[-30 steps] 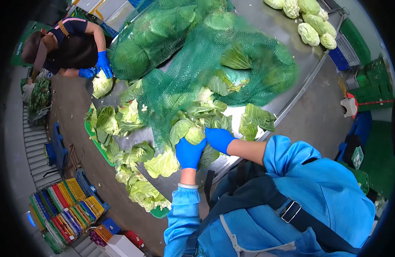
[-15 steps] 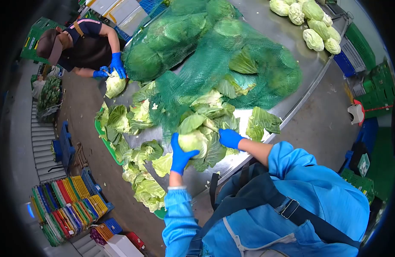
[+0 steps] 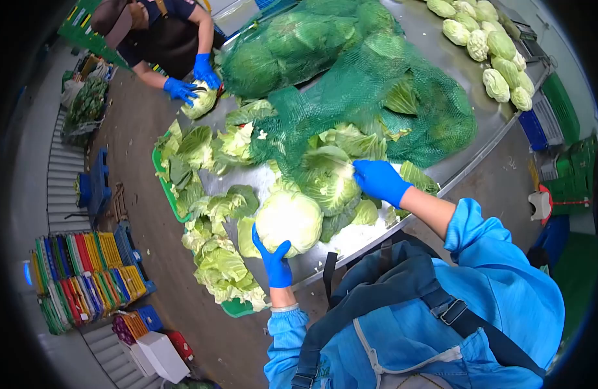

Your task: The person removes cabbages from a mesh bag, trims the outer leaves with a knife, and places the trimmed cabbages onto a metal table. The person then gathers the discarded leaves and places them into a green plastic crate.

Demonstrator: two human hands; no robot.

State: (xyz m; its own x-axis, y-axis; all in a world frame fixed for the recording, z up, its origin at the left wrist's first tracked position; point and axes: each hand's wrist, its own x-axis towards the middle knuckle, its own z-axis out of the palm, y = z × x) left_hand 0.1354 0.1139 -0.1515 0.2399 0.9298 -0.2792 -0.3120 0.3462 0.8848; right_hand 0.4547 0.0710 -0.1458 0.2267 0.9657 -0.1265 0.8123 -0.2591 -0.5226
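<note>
A pale cabbage head [image 3: 289, 222] sits at the near side of the metal table, most of its light inner leaves showing. My left hand [image 3: 274, 260], in a blue glove, grips its lower left side with thumb and fingers apart around it. My right hand [image 3: 381, 181], gloved too, pinches the edge of a large green cabbage leaf [image 3: 329, 180] just beyond the head. More loose leaves [image 3: 222, 266] lie to the left, partly over a green crate [image 3: 239, 307]. Behind the leaves, a green net bag [image 3: 435, 123] covers whole cabbages.
Across the table [image 3: 458, 48], a co-worker's gloved hands [image 3: 194, 84] work on another cabbage [image 3: 202, 102]. Several trimmed cabbages [image 3: 497, 65] are piled at the far right. Stacked colourful crates [image 3: 85, 279] stand on the floor at left.
The large leaf has come away from the cabbage, in my right hand, which moved up and right. The head now shows paler, held by my left hand. The view has shifted slightly.
</note>
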